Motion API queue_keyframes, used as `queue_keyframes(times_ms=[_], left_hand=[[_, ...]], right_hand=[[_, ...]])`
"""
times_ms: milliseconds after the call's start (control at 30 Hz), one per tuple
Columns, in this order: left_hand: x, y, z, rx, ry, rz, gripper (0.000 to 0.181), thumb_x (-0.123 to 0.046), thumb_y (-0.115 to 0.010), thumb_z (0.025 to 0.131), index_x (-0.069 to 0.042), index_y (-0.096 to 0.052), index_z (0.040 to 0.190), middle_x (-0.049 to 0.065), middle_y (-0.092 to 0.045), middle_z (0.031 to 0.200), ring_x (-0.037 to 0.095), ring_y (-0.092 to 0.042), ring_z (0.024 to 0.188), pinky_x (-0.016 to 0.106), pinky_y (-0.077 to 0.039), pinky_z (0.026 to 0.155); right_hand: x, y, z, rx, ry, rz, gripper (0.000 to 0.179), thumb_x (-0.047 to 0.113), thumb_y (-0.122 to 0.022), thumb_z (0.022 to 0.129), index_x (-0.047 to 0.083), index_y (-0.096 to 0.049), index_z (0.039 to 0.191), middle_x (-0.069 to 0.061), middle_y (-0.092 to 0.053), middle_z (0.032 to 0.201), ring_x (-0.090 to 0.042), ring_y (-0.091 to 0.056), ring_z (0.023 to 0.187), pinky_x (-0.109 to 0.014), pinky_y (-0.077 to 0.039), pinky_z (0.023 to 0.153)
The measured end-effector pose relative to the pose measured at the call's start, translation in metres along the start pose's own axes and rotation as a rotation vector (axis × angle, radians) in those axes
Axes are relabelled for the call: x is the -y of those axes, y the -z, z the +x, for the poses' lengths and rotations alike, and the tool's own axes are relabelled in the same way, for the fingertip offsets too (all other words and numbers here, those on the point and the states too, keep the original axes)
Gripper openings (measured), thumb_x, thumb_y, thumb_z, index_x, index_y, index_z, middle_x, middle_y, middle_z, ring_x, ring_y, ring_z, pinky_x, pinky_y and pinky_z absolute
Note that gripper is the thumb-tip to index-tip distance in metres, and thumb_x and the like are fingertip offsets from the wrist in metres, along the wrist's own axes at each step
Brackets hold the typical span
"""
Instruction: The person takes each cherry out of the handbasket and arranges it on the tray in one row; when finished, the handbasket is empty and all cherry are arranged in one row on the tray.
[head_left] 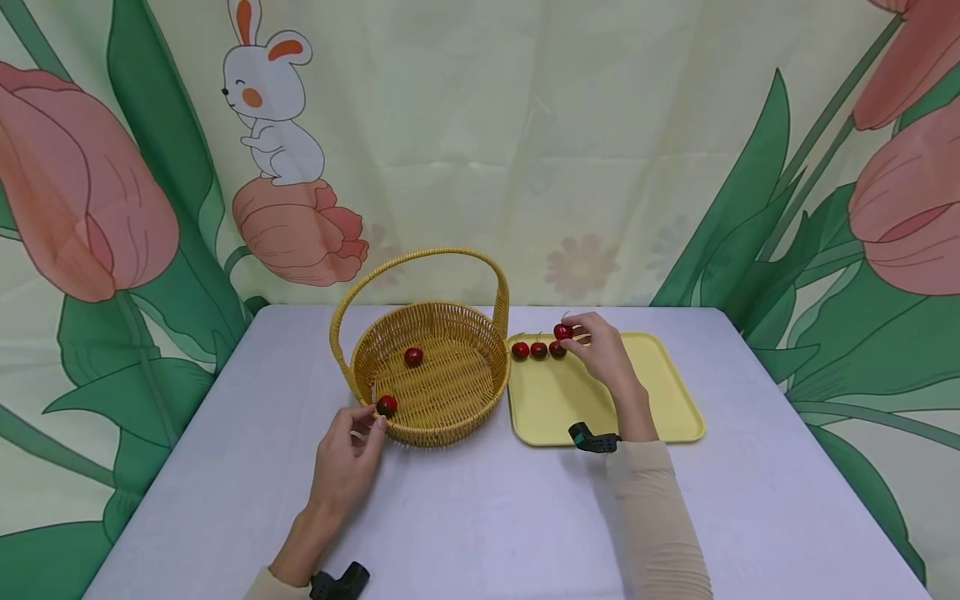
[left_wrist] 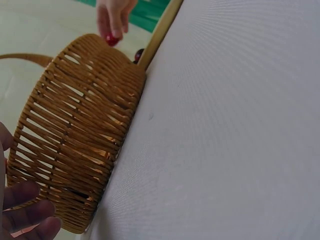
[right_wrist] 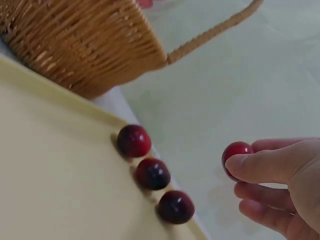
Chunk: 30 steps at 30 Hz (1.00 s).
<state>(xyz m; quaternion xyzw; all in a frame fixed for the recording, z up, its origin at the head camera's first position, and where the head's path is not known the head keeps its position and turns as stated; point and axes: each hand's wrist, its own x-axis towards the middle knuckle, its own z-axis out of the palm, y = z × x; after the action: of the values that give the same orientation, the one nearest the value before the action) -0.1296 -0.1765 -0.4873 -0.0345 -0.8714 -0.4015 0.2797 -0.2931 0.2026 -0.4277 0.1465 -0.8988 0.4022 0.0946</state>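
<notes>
Nearest my head camera, a beige sleeve [head_left: 660,517] reaches across the counter [head_left: 480,525] to the right hand [head_left: 606,354], and there I've got fingers pinched round a red cherry [head_left: 562,332] above the yellow tray [head_left: 555,408]! Three cherries [head_left: 538,351] line its far edge. Over left, my left hand [head_left: 347,458] pinches a dark cherry [head_left: 386,406] at the wicker basket's [head_left: 438,435] near-left rim; a lone cherry [head_left: 413,357] lies inside.

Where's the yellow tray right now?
In the head view, the yellow tray lies on the table right of the wicker basket, with three cherries lined up near its far left corner.
</notes>
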Motion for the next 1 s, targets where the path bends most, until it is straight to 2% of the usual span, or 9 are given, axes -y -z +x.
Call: queue_keyframes(times_ms=[233, 500, 1000], left_hand=[[-0.001, 0.001, 0.0, -0.001, 0.002, -0.004, 0.025, -0.015, -0.068, 0.094, -0.003, -0.063, 0.115, 0.001, -0.065, 0.095, 0.007, -0.058, 0.081, 0.016, -0.052, 0.065], [-0.001, 0.001, 0.0, 0.002, -0.003, -0.003, 0.025, -0.015, -0.068, 0.094, -0.004, -0.063, 0.116, -0.001, -0.064, 0.095, 0.006, -0.057, 0.082, 0.019, -0.053, 0.065], [0.0, 0.0, 0.0, 0.01, 0.005, 0.001, 0.027, -0.017, -0.068, 0.095, -0.003, -0.062, 0.117, -0.001, -0.064, 0.095, 0.006, -0.057, 0.082, 0.02, -0.053, 0.065]], right_hand=[[-0.019, -0.005, 0.001, 0.017, -0.039, -0.019, 0.036, -0.002, -0.068, 0.092, -0.007, -0.062, 0.126, -0.027, -0.06, 0.127, -0.041, -0.064, 0.112, -0.049, -0.056, 0.093], [-0.038, -0.009, 0.0, 0.003, -0.067, -0.026, 0.036, -0.002, -0.068, 0.092, -0.007, -0.062, 0.127, -0.027, -0.06, 0.128, -0.041, -0.063, 0.114, -0.05, -0.055, 0.095], [-0.053, -0.013, -0.002, 0.059, -0.146, -0.081, 0.039, 0.001, -0.065, 0.094, -0.005, -0.059, 0.133, -0.027, -0.058, 0.133, -0.042, -0.06, 0.118, -0.052, -0.052, 0.099]])
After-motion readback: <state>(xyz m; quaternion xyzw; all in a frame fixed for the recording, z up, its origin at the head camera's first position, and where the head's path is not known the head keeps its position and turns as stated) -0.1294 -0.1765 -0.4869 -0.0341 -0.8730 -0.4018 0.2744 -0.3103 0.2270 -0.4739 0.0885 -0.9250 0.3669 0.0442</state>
